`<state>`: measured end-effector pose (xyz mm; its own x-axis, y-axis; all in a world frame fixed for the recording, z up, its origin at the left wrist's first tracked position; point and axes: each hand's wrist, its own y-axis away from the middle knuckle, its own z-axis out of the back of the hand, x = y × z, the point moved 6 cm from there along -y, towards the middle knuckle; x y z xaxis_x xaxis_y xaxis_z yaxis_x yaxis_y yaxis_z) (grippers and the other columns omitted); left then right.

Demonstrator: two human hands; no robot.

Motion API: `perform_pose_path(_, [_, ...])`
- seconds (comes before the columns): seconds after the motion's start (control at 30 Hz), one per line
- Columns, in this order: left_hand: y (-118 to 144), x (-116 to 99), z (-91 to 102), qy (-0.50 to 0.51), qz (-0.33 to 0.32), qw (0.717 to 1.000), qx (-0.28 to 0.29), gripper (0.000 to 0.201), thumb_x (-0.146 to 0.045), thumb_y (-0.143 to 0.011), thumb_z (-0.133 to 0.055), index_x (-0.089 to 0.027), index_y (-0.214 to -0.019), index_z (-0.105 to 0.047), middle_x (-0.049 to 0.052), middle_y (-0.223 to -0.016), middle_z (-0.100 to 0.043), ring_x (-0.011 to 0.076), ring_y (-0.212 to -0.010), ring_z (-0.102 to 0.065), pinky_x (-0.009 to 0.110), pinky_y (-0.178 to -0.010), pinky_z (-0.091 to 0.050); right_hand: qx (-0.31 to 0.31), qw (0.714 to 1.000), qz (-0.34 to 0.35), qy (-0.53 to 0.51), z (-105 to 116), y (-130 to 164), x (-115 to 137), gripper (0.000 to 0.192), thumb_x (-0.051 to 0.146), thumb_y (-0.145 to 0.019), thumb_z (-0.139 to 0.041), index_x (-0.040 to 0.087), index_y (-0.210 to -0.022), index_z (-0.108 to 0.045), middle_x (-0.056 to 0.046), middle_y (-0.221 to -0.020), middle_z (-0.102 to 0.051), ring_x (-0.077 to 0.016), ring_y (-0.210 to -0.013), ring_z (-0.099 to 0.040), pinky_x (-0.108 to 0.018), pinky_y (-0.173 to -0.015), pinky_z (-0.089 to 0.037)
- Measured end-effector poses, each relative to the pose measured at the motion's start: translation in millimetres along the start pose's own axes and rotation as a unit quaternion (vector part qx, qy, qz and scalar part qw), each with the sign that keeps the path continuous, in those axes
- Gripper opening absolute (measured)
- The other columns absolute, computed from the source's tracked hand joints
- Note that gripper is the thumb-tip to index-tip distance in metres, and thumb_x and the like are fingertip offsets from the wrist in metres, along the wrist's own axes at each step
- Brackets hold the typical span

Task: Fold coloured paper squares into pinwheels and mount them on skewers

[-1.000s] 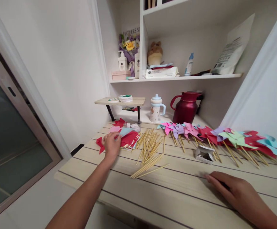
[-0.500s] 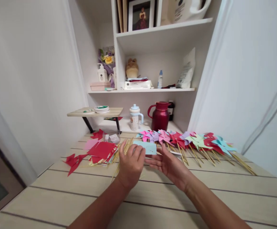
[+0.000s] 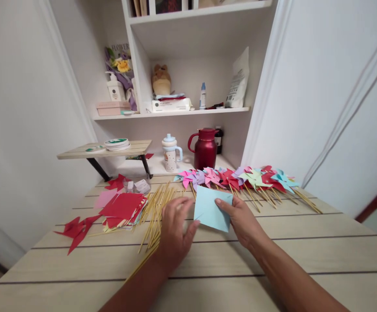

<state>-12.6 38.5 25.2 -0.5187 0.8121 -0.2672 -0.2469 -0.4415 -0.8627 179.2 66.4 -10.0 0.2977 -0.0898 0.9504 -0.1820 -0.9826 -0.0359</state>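
A light blue square of paper (image 3: 211, 212) is pinched at its right edge by my right hand (image 3: 245, 221), thumb on top. Short slits or creases show near its corners. Just left of the paper, my left hand (image 3: 177, 227) has its fingers apart and holds nothing; its thumb tip is close to the paper's lower left corner. Beneath and behind that hand lie loose thin sticks (image 3: 156, 208). Farther left is a stack of coloured paper squares (image 3: 123, 206), red on top, and a cut red paper piece (image 3: 78, 229).
Finished paper pinwheels on sticks (image 3: 253, 180) lie in a row at the back right. Behind stand a red jug (image 3: 205, 149) and a sippy cup (image 3: 170, 156). A small raised stand (image 3: 74, 151) is at the left, with a clear box (image 3: 142, 186) near it.
The blue paper has turned to show its full face. My right hand has closed on its right edge, and my left hand has let go. The view has shifted right and downward.
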Motion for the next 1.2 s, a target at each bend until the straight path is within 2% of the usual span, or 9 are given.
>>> perform_pose_path(0.07, [3.0,23.6,-1.9,0.116,0.16,0.98,-0.03,0.047,-0.042,-0.097,-0.046,-0.023,-0.139,-0.043,0.015,-0.13,-0.056,0.0252,-0.112,-0.06,0.044,-0.097,-0.049,0.0,0.999,0.018,0.027,1.3,0.8,2.2,0.039,0.041,-0.073,-0.078,0.021,-0.105,-0.066,-0.006,-0.093,-0.077,-0.0245,-0.078,-0.07,-0.037,-0.07,-0.055])
perform_pose_path(0.2, [16.7,46.4,-22.8,0.326,0.392,0.86,-0.017,0.055,-0.057,-0.095,-0.041,-0.02,-0.135,-0.049,0.014,-0.125,-0.06,0.0231,-0.103,-0.065,0.04,-0.093,-0.052,0.002,0.994,0.057,0.098,0.8,4.1,6.2,0.046,0.044,-0.074,-0.077,0.024,-0.114,-0.066,-0.005,-0.099,-0.075,-0.0248,-0.083,-0.068,-0.035,-0.069,-0.054])
perform_pose_path(0.3, [19.6,41.5,-33.4,0.431,0.434,0.791,0.017,0.063,-0.065,-0.091,-0.042,-0.015,-0.126,-0.06,0.016,-0.117,-0.066,0.0245,-0.101,-0.066,0.041,-0.094,-0.051,0.007,0.985,0.079,0.151,-0.6,7.5,9.3,0.043,0.045,-0.074,-0.078,0.025,-0.111,-0.069,-0.004,-0.1,-0.074,-0.0249,-0.087,-0.066,-0.033,-0.069,-0.052])
perform_pose_path(0.43, [21.3,31.4,-41.0,0.498,0.442,0.742,0.068,0.063,-0.069,-0.085,-0.049,-0.017,-0.115,-0.069,0.014,-0.108,-0.073,0.0263,-0.101,-0.068,0.04,-0.091,-0.051,0.008,0.97,0.104,0.219,-1.6,11.4,13.2,0.035,0.046,-0.078,-0.074,0.027,-0.108,-0.072,-0.004,-0.101,-0.074,-0.0252,-0.089,-0.064,-0.033,-0.07,-0.05])
perform_pose_path(0.67, [25.1,23.5,-50.1,0.539,0.431,0.711,0.135,0.066,-0.07,-0.088,-0.042,-0.017,-0.113,-0.071,0.012,-0.1,-0.075,0.0268,-0.102,-0.068,0.039,-0.09,-0.051,0.003,0.962,0.102,0.252,2.1,9.2,8.9,0.036,0.047,-0.079,-0.072,0.026,-0.109,-0.07,-0.004,-0.097,-0.075,-0.0246,-0.083,-0.066,-0.033,-0.067,-0.05])
perform_pose_path(0.87, [26.4,30.0,-46.4,0.474,0.468,0.733,0.137,0.033,-0.045,-0.078,-0.073,-0.015,-0.091,-0.074,0.004,-0.084,-0.073,0.0179,-0.077,-0.066,0.029,-0.076,-0.05,0.025,0.968,0.07,0.238,-1.3,11.2,3.8,0.028,0.046,-0.077,-0.074,0.022,-0.09,-0.071,-0.003,-0.081,-0.073,-0.0205,-0.069,-0.063,-0.031,-0.061,-0.049])
perform_pose_path(1.0, [30.4,44.0,-41.0,0.454,0.527,0.718,0.025,0.026,-0.031,-0.063,-0.085,-0.014,-0.077,-0.072,0.002,-0.075,-0.072,0.0134,-0.067,-0.063,0.026,-0.07,-0.049,0.058,0.98,0.046,0.184,-8.9,16.0,7.8,0.038,0.045,-0.08,-0.071,0.023,-0.11,-0.065,-0.003,-0.086,-0.073,-0.0198,-0.071,-0.065,-0.03,-0.06,-0.049])
perform_pose_path(1.1, [33.6,55.4,-38.5,0.456,0.542,0.703,-0.058,0.031,-0.03,-0.06,-0.086,-0.016,-0.083,-0.071,0.002,-0.08,-0.073,0.0137,-0.071,-0.065,0.027,-0.074,-0.051,0.106,0.99,-0.001,0.095,-18.8,19.4,5.3,0.058,0.037,-0.076,-0.077,0.027,-0.127,-0.051,-0.003,-0.099,-0.075,-0.0212,-0.085,-0.069,-0.032,-0.071,-0.052])
perform_pose_path(1.2, [34.3,62.8,-37.2,0.467,0.539,0.695,-0.093,0.034,-0.031,-0.063,-0.084,-0.016,-0.089,-0.069,0.003,-0.086,-0.074,0.0152,-0.078,-0.067,0.028,-0.078,-0.052,0.116,0.99,-0.033,0.077,-25.5,22.2,-3.7,0.075,0.029,-0.068,-0.083,0.028,-0.132,-0.045,-0.001,-0.095,-0.076,-0.0204,-0.087,-0.069,-0.032,-0.078,-0.051])
